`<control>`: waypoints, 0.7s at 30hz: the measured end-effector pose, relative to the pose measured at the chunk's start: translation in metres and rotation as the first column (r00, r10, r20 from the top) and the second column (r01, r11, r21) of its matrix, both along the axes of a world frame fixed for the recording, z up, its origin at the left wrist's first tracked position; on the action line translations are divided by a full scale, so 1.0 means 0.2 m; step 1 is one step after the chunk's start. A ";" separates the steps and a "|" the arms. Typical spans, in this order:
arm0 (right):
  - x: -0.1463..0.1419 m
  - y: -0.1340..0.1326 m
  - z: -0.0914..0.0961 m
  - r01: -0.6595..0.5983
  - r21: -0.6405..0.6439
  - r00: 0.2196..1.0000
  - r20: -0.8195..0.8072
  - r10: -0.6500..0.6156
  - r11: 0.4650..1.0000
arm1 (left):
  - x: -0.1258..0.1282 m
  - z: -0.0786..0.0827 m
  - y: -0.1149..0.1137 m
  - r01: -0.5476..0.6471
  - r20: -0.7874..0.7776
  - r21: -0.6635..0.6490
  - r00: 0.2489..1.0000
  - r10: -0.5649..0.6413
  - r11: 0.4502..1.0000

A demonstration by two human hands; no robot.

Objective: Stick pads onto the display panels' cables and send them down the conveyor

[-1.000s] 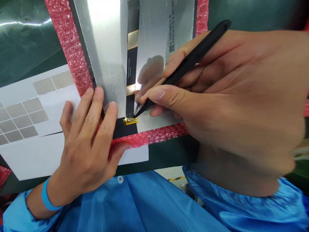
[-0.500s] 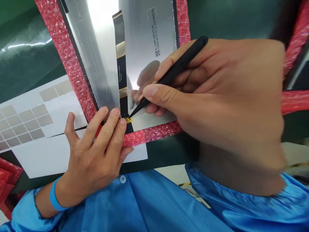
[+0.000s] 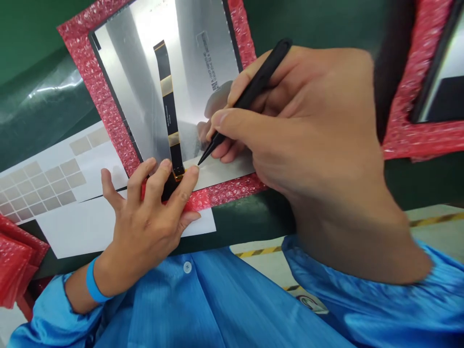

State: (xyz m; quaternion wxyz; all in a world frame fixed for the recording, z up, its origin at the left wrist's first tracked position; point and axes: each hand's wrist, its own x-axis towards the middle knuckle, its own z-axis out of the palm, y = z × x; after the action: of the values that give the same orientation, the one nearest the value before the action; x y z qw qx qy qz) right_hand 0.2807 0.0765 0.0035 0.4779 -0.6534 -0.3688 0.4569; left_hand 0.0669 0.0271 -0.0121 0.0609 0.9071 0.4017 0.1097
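Note:
A silver-backed display panel (image 3: 139, 92) lies on red bubble wrap (image 3: 105, 113). A black flex cable (image 3: 170, 113) with gold bands runs along its back, down to a gold-edged end near the panel's lower edge. My left hand (image 3: 152, 217) is spread at that lower edge, fingertips resting on the panel and index finger beside the cable's end. Between the thumb and fingers of my right hand (image 3: 290, 116) is a pair of slim black tweezers (image 3: 250, 94). Their points are just by my left index fingertip, to the right of the cable.
Left of the panel lies a white sheet with rows of grey square stickers (image 3: 47, 179), beside a plain white sheet (image 3: 79, 227). Folded red bubble wrap (image 3: 18, 261) sits at the lower left. Another panel (image 3: 442, 92) lies on red wrap at the right, all on a green mat (image 3: 319, 24).
The tweezers' points have moved off the cable's lower end, to the right. My left index finger now reaches further right. The whole view has also shifted, showing more of the panel.

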 end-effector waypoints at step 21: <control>-0.28 0.02 0.03 -0.074 0.148 0.976 -0.193 0.102 0.986 | -0.55 -0.03 0.14 -0.315 0.168 -0.015 0.935 0.313 0.949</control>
State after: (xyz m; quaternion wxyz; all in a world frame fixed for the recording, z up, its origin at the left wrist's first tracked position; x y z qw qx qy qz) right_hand 0.2250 0.0809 0.0088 0.5364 -0.5519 -0.3787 0.5140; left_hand -0.0423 0.0558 -0.0177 0.0708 0.8193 0.5339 0.1966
